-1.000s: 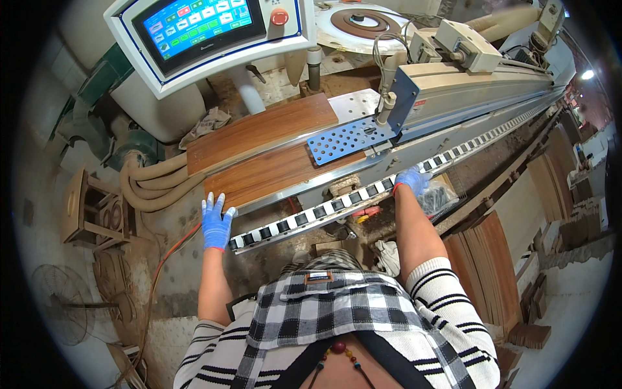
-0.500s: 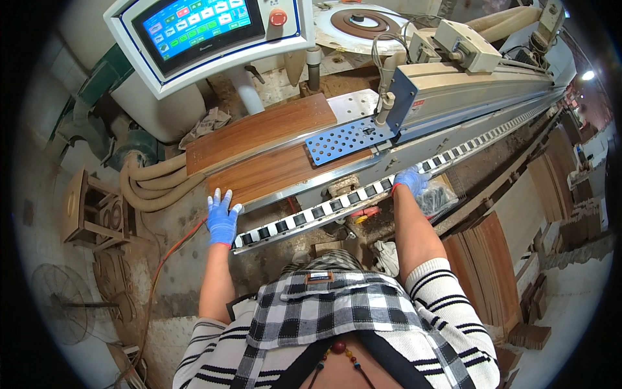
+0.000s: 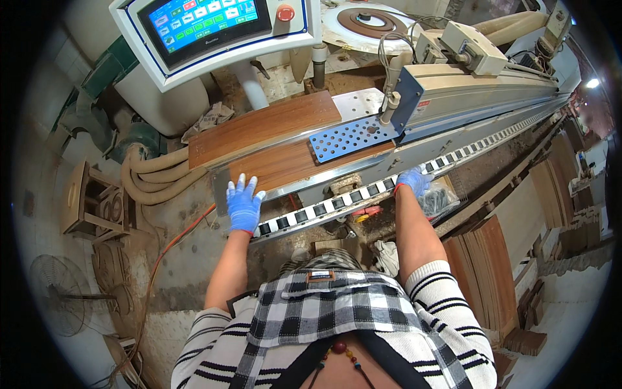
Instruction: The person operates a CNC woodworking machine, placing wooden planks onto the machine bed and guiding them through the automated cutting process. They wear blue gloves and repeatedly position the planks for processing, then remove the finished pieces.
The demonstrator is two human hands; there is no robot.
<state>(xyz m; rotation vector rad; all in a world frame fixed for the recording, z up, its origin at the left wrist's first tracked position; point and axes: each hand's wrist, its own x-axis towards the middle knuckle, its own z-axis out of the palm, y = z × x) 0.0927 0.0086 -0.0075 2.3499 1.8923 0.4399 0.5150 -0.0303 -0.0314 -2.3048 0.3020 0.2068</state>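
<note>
At 9 o'clock, I am spreading my left hand [image 3: 244, 206] open on the front wood-grain panel [image 3: 278, 164], lying toward 11 o'clock. Well apart, at 3 o'clock, my right hand [image 3: 413, 183] is touching the roller rail [image 3: 337, 203]; its grip I cannot tell. At 11, the touchscreen [image 3: 208, 27] is displaying lettered keys.
</note>
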